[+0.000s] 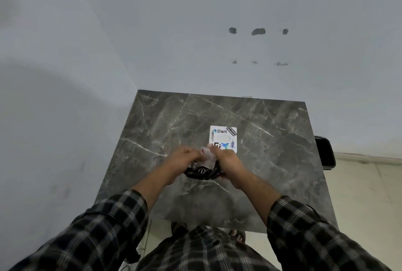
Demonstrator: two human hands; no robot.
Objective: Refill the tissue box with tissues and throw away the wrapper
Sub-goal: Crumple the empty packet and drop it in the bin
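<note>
- Both my left hand (185, 157) and right hand (228, 159) grip the black wrapper (201, 171), tugging tissues (206, 155) out.
- The tissue box (223, 139) sits just beyond on the worktop (272, 140), I judge unfilled; wrapper disposal remains.

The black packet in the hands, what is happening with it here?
A person stands at a marble table. Both hands, left hand and right hand, hold a black wrapper with white tissues showing at its top. A white stickered tissue box lies just beyond the hands.
</note>
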